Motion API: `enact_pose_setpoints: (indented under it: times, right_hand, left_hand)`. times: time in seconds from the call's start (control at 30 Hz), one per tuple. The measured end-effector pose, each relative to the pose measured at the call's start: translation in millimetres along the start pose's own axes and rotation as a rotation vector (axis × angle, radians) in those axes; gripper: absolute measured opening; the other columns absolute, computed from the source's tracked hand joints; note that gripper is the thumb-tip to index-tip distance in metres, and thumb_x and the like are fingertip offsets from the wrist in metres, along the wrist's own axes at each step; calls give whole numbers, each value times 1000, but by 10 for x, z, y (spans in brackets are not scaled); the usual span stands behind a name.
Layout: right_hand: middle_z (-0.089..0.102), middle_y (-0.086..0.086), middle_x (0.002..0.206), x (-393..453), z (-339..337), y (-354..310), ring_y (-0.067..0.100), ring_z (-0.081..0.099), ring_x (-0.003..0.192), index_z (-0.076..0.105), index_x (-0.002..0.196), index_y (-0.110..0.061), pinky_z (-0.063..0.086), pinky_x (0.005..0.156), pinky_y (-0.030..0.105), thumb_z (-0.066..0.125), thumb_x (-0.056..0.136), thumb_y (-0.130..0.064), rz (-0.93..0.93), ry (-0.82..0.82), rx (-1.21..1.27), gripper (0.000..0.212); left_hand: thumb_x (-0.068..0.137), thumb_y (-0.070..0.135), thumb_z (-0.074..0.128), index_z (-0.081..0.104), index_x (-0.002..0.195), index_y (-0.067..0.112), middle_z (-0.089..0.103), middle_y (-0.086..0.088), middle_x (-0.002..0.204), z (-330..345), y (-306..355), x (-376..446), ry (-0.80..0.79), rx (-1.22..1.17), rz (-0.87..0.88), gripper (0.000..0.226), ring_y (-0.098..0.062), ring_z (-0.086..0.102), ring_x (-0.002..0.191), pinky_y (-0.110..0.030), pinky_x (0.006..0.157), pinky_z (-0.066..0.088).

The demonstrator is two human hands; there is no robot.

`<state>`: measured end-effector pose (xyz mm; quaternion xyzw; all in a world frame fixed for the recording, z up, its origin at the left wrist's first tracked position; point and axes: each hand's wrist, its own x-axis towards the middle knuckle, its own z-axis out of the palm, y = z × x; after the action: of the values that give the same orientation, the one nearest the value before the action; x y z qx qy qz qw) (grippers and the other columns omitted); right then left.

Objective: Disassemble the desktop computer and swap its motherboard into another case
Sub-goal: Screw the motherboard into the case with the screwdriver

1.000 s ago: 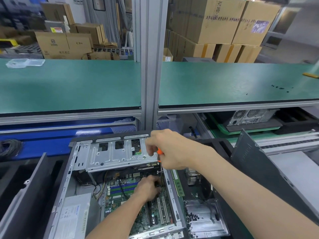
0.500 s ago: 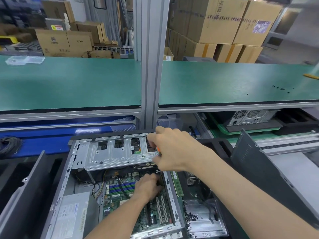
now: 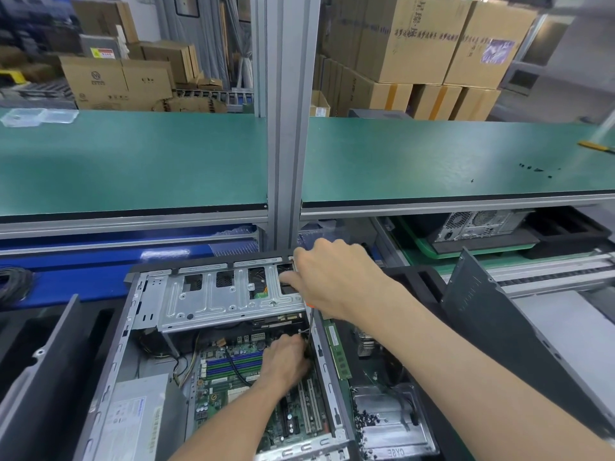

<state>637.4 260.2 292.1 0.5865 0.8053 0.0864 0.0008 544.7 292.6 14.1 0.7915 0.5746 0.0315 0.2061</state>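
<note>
Head view: we are unscrewing the motherboard from the open case.

Our right hand (image 3: 336,281) is wrapped round an orange-handled screwdriver (image 3: 310,322), whose shaft drops just below it toward the board's far right corner. Our left hand (image 3: 286,359) rests beneath on the motherboard (image 3: 233,377), fingers curled at the tip; whether it pinches a screw we cannot tell. The drive cage (image 3: 219,301) sits just left of the right hand. Next, we judge, the driver must stay upright while turning.

A green bench shelf (image 3: 133,161) carries a clear plastic tray (image 3: 38,116) and small black screws (image 3: 532,168).
</note>
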Motion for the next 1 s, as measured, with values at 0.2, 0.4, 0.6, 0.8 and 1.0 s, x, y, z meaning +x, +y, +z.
enact_pose_setpoints:
  times: [0.2, 0.4, 0.6, 0.8, 1.0]
  right_hand:
    - [48, -1, 97, 21, -15, 19, 23, 53, 85, 53, 97, -21, 36, 60, 31, 62, 81, -7, -160, -185, 284, 23]
    - [34, -1, 77, -24, -15, -27, 32, 50, 75, 56, 109, -18, 34, 62, 37, 54, 96, -50, -44, -10, 16, 35]
    - [50, -3, 92, -10, -38, 25, 21, 54, 82, 56, 97, -21, 37, 58, 30, 62, 79, -8, -207, -184, 275, 23]
    - [43, 2, 79, -27, -3, 39, 34, 56, 78, 57, 107, -18, 33, 62, 37, 50, 98, -51, -32, -4, -39, 36]
    - [48, -3, 98, -28, -55, 55, 24, 54, 87, 56, 101, -26, 46, 68, 37, 61, 78, -8, -173, -230, 338, 29]
  left_hand:
    - [89, 29, 63, 52, 96, 18, 42, 1, 82, 9, 14, 17, -29, -11, -17, 17, -24, 45, 81, -37, 70, 37]
    - [91, 36, 63, 47, 92, 20, 38, 5, 79, 35, 9, 20, -40, -23, -27, 23, -21, 43, 77, -36, 68, 37]
    - [90, 52, 60, 54, 104, 17, 47, 0, 84, 21, -31, -1, -56, -21, -20, 37, -27, 54, 83, -37, 67, 41]
    - [88, 41, 66, 70, 107, 30, 66, -1, 91, -4, -82, -59, 13, -95, 8, 23, -27, 67, 91, -36, 71, 51]
    - [86, 35, 65, 72, 98, 25, 54, -1, 81, -67, -21, -87, 19, -61, -7, 17, -30, 63, 86, -33, 64, 40]
